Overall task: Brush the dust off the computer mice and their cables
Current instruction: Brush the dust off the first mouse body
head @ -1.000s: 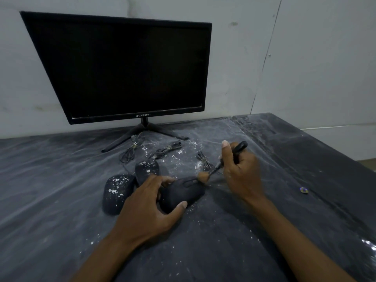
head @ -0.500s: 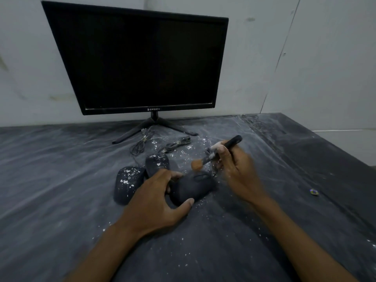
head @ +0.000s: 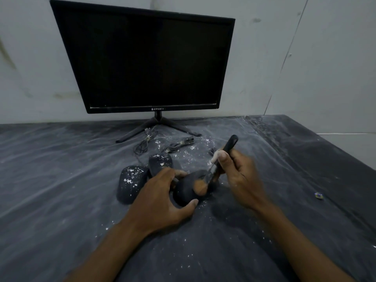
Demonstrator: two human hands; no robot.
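Mouse [head: 188,192] number three, the near one, sits right in the left hand's [head: 162,200] grasp: thumb curled round its near edge, fingers wrapped over the far side, pinning it to the dark table [head: 61,210]. Right hand [head: 242,180], just to the right of that hold, has its fingers closed round a black-handled brush [head: 220,161], handle tilting up and away, thumb laid along the shaft. Bristles [head: 200,187] are down on top of the held mouse, touching its back, though motion blur softens the exact contact.

Just left of the gripping fingers lies a second mouse [head: 131,183], flecked with white dust; a third mouse [head: 159,162] sits right behind the left fingertips, also speckled. Beyond both hands, coiled cables [head: 162,145] lie in scattered white dust, near the feet of a dark monitor [head: 146,60]. Well off to the right of the brush hand, a tiny scrap [head: 318,195] rests on the table.
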